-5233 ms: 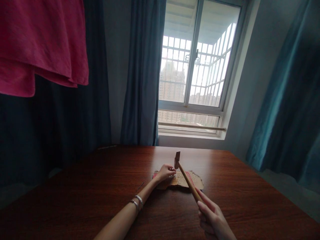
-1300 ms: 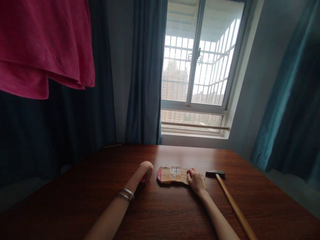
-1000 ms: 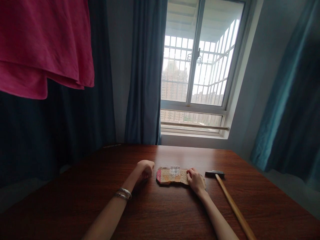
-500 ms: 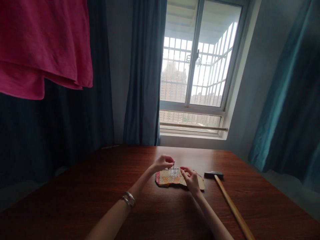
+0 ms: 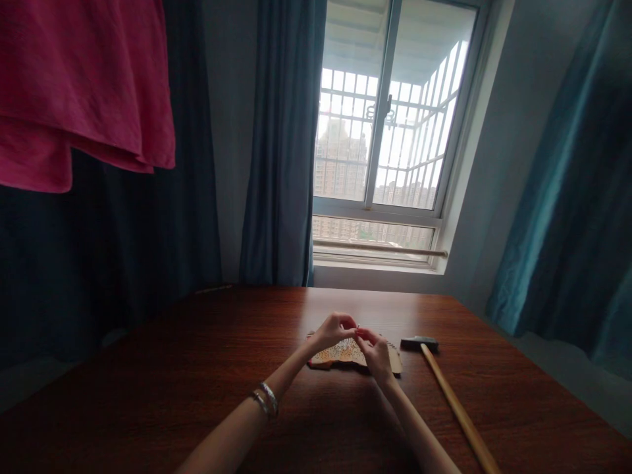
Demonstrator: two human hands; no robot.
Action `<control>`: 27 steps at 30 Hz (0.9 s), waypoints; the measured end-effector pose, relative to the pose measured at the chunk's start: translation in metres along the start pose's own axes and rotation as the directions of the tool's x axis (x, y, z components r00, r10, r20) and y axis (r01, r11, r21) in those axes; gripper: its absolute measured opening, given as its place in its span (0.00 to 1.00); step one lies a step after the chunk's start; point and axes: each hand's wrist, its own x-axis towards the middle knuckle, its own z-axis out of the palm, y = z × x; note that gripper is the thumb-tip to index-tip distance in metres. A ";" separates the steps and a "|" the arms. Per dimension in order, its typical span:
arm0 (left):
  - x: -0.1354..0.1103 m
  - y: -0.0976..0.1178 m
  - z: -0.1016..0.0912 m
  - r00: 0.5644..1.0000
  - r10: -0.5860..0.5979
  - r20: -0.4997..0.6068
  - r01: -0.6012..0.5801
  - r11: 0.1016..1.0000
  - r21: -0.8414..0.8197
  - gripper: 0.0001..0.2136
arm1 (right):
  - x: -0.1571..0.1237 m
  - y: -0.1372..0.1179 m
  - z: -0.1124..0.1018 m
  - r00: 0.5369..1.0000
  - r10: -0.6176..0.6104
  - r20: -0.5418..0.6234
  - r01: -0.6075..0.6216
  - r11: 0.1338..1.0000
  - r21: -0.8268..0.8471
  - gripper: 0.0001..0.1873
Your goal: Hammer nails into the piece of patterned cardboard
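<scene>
A small speckled board (image 5: 332, 355) with a reddish edge lies flat on the dark wooden table (image 5: 197, 375). My left hand (image 5: 336, 327) and my right hand (image 5: 374, 349) meet just above it, fingertips pinched together. They hide the row of nails that stands in the board. What the fingers pinch is too small to make out, perhaps a nail. Bracelets (image 5: 265, 398) ring my left wrist. A hammer (image 5: 444, 395) with a dark head and a long wooden handle lies on the table to the right of my right hand, untouched.
A window (image 5: 385, 138) with bars is straight ahead beyond the table's far edge. Blue curtains (image 5: 281, 145) hang on both sides. A red cloth (image 5: 83, 85) hangs at the upper left.
Earlier my right hand held the hammer over the board; it has since been laid on the table. My left hand came in from the left and now both hands pinch together over the nails.
</scene>
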 end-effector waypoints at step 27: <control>-0.003 -0.068 0.018 0.974 -0.215 0.065 0.222 0.964 -0.144 0.18 | 0.034 0.047 0.002 0.999 0.009 0.050 -0.002 0.991 -0.132 0.13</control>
